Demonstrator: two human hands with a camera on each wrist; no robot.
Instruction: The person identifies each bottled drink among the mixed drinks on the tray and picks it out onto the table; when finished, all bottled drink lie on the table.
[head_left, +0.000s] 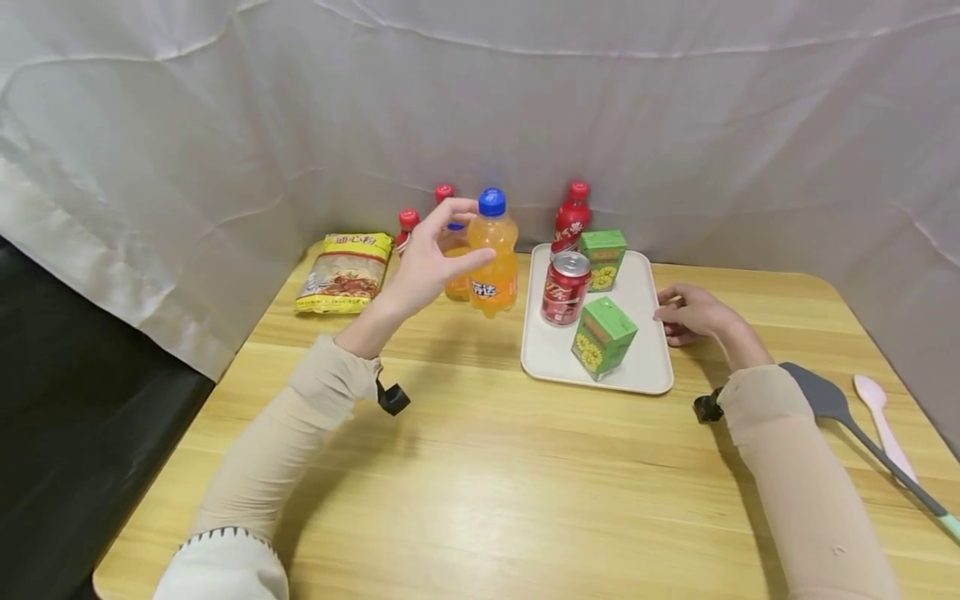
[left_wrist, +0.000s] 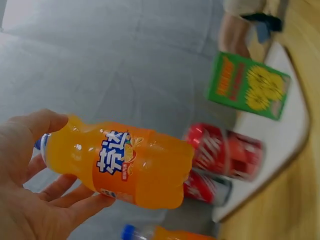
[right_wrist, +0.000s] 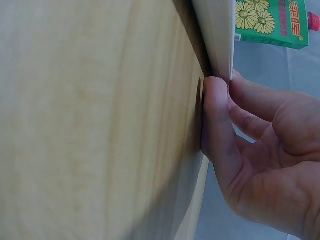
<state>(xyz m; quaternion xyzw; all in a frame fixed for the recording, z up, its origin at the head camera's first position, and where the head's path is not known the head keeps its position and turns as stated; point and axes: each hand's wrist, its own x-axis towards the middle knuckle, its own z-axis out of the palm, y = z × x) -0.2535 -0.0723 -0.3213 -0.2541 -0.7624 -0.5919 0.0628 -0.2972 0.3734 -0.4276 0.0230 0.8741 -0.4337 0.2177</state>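
Observation:
In the head view my left hand (head_left: pixel 438 258) grips an orange soda bottle (head_left: pixel 495 279) with a blue cap, tilted slightly, left of the white tray (head_left: pixel 540 358). The left wrist view shows the thumb and fingers around the upper part of the bottle (left_wrist: pixel 145 167). My right hand (head_left: pixel 693 312) pinches the right edge of the tray; in the right wrist view the thumb is on the rim and a finger beneath it. On the tray stand a red soda can (head_left: pixel 566 292), a near green drink carton (head_left: pixel 603 337) and a far green carton (head_left: pixel 602 258).
A red bottle (head_left: pixel 572 217) stands at the tray's back left corner. Behind my left hand are another orange bottle (head_left: pixel 456 279) and two red-capped bottles (head_left: pixel 407 223). A yellow food packet (head_left: pixel 345 273) lies left. At right lie a grey spatula (head_left: pixel 821 396) and a pink spoon (head_left: pixel 873 396).

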